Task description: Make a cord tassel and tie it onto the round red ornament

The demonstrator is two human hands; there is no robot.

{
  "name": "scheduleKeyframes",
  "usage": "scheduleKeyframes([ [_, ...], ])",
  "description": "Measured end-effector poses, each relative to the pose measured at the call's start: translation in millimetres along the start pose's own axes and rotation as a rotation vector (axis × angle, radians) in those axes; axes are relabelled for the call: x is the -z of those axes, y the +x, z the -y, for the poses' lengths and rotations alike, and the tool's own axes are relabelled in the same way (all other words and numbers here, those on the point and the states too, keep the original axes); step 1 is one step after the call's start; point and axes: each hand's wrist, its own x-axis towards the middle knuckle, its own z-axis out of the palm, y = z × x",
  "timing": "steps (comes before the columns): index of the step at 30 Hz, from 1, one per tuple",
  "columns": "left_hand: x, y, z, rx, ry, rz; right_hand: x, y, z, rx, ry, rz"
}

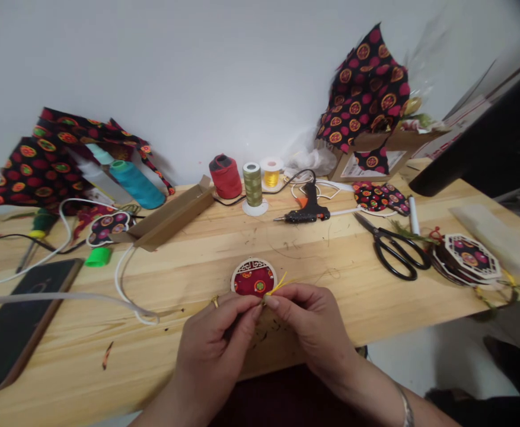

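Note:
My left hand (222, 335) and my right hand (310, 323) meet fingertip to fingertip near the table's front edge. Both are closed in a pinch. Between them a yellow cord (281, 284) shows, its loose ends sticking up past my right fingers; a small greenish bit sits right at the fingertips. Just beyond lies a round ornament (254, 280) with a pale fretwork rim and red patterned fabric, its lower part hidden by my fingers. Whether the cord is joined to the ornament I cannot tell.
Black-handled scissors (395, 246) and a glue gun (306, 207) lie to the right of centre. Thread spools (253, 187) stand by the wall. A phone (24, 320), white cable (121, 284) and cardboard tray (175, 213) are on the left. Stacked octagonal ornaments (468, 258) lie far right.

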Motion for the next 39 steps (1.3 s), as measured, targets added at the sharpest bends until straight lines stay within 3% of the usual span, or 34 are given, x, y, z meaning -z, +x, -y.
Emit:
scheduleKeyframes([
  [15, 1.7, 0, -4, 0.223, -0.151, 0.066, 2, 0, 3, -0.002, -0.041, 0.026],
  [19, 4.6, 1, -4, 0.396, -0.294, 0.137, 4, 0, 4, 0.017, -0.082, 0.013],
  [23, 4.7, 0, -3, 0.607, -0.577, 0.258, 4, -1, 4, 0.036, -0.093, 0.012],
  [27, 1.5, 1, -3, 0.731, -0.708, 0.227, 4, -1, 6, 0.048, -0.082, 0.045],
  [30, 0.1, 4, -4, 0.710, -0.580, 0.198, 5, -1, 6, 0.027, -0.083, 0.035],
  [34, -0.2, 7, -6, 0.578, -0.341, 0.178, 5, 0, 5, 0.017, -0.078, 0.032],
  [39, 1.5, 7, -7, 0.519, -0.289, 0.191, 5, 0, 3, 0.021, -0.052, 0.060],
])
